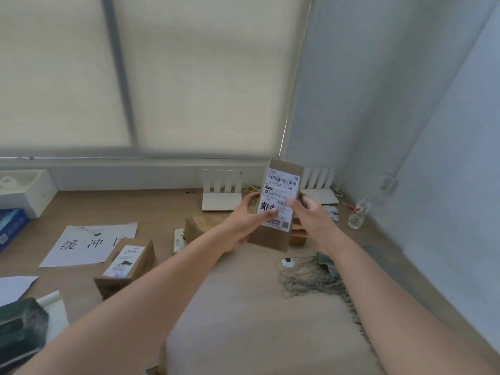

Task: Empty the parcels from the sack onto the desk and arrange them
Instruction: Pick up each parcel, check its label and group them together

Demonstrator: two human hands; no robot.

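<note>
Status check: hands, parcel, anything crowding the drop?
Left hand and right hand grip labelled parcel, upright above desk. Other parcels already down. Loose string near right.

the wooden desk bears a labelled parcel, printed paper, and a sack.

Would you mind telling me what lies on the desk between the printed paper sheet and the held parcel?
In the head view, a small brown box and a thin white item lie between them.
</note>
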